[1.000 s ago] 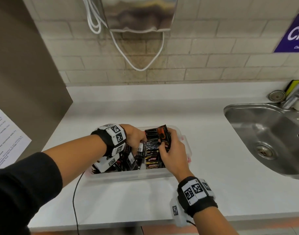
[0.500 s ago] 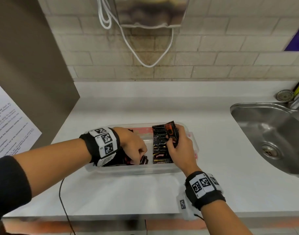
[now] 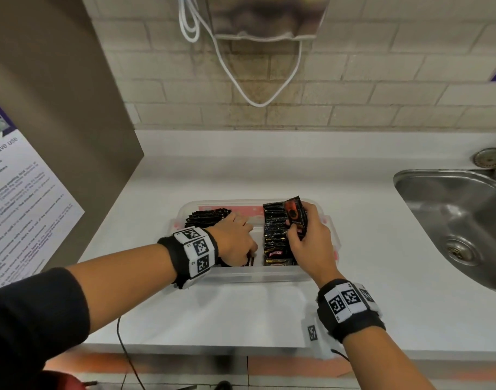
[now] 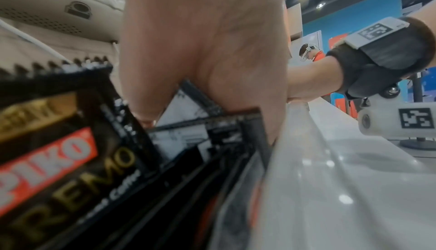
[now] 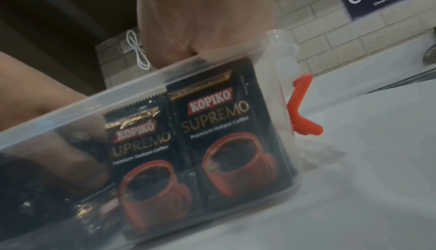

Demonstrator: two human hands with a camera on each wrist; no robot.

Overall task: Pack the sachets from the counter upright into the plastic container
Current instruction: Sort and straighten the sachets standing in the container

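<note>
The right hand (image 3: 308, 243) pinches one black sachet (image 3: 296, 218) with a red cup print between thumb and fingers, holding it tilted above the right end of the clear plastic container (image 3: 258, 274), over a packed row of upright sachets (image 3: 275, 235). The left hand (image 3: 235, 243) reaches down into the container's left half, its fingers curled among the sachets there; in the left wrist view the fingertips (image 4: 238, 93) press against the top edges of dark packets (image 4: 207, 123), though whether this grip pinches one cannot be told. A second group of sachets (image 3: 207, 216) leans behind the left hand at the far left.

There is one container on the white table (image 3: 382, 249), one sachet in the right hand's grip, and two rows inside; single packets are too many and too close to count. The right wrist view shows two sachet fronts (image 5: 212, 132) side by side through the near wall, by a red latch (image 5: 302, 104).

Compared with half a second ago, both hands are in nearly the same places, the sachet still raised. A sink (image 3: 452, 220) lies to the right.
</note>
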